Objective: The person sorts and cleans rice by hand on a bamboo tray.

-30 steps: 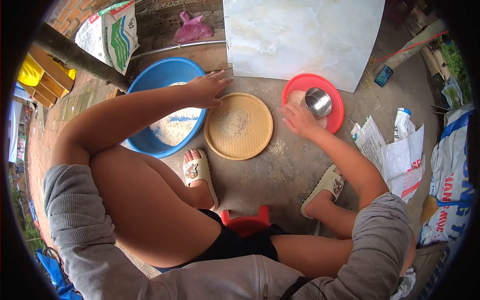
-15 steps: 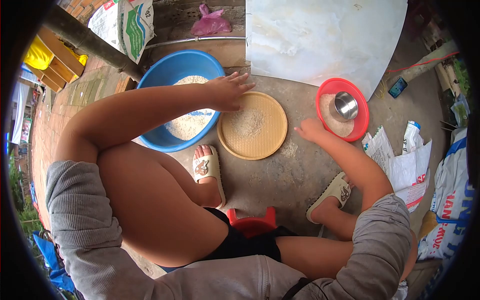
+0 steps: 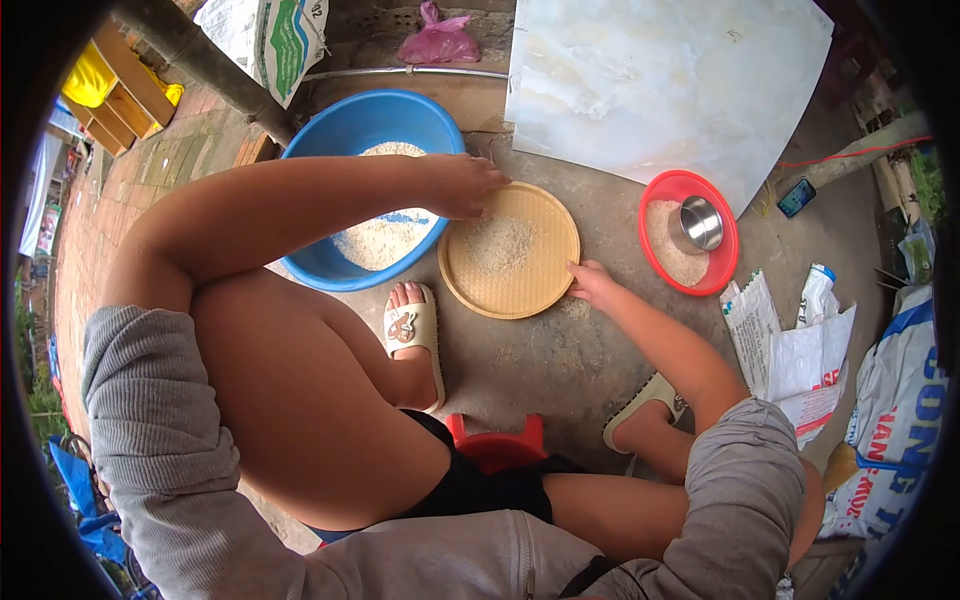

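Note:
A round woven winnowing tray (image 3: 545, 225) holds a small heap of rice grains (image 3: 498, 245). My left hand (image 3: 466, 187) is closed at the tray's upper-left rim, its fingertips partly hidden. On the opposite side, my right hand (image 3: 592, 282) pinches the lower-right rim with the thumb on top. Beside the tray, at left, stands a blue basin (image 3: 340, 120) with much more rice (image 3: 378, 245) in it; my left forearm passes over it.
To the right is a red basin (image 3: 733, 225) with grains and a metal cup (image 3: 700, 222). A phone (image 3: 797, 198) lies beyond it. A large pale sheet (image 3: 660, 85) covers the ground ahead. Sacks (image 3: 895, 400) lie at right, and a red stool (image 3: 497, 445) is under me.
My right hand has moved left from beside the red basin and taken the tray's rim. My left hand's spread fingers have closed at the opposite rim. The view has shifted slightly.

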Tool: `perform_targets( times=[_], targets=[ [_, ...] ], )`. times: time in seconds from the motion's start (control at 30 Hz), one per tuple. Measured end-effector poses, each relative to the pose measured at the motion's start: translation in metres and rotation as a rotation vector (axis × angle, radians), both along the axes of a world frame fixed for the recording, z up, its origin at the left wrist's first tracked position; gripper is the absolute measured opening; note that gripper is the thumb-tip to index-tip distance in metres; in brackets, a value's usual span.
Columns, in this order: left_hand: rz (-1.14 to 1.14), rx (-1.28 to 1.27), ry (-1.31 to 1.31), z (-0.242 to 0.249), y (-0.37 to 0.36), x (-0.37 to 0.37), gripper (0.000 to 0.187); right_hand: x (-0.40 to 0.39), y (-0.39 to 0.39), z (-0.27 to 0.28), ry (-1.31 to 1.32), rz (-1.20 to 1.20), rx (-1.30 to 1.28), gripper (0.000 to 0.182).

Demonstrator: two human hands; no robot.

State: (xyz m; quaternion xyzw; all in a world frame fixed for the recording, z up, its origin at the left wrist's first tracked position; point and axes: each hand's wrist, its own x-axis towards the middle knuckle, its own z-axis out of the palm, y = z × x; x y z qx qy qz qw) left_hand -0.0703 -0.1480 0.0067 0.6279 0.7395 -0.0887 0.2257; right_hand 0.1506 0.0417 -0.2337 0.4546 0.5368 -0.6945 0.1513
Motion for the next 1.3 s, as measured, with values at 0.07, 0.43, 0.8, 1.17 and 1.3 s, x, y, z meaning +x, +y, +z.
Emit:
perform_targets(
  times=[0.07, 0.43, 0.8, 1.17, 1.3],
  targets=[
    [-0.020, -0.032, -0.035, 0.003, -0.002, 0.001, 0.063, -0.001, 0.001, 0.006, 0.041, -0.066, 0.037, 0.038],
    [0.019, 0.005, -0.034, 0.008, -0.013, 0.003, 0.060, -0.011, 0.001, 0.006, 0.145, -0.276, 0.273, 0.043],
    [0.120, -0.043, -0.067, 0.023, -0.015, 0.003, 0.060, 0.002, 0.033, 0.030, 0.289, -0.462, 0.290, 0.045],
    [0.948, 0.087, -0.596, 0.018, -0.025, -0.055, 0.073, -0.047, 0.059, 0.129, 0.566, -0.358, 0.130, 0.046],
    [1.194, 0.306, -1.218, 0.026, 0.008, -0.015, 0.066, -0.048, 0.067, 0.160, 0.595, -0.348, 0.077, 0.046]
  ],
)
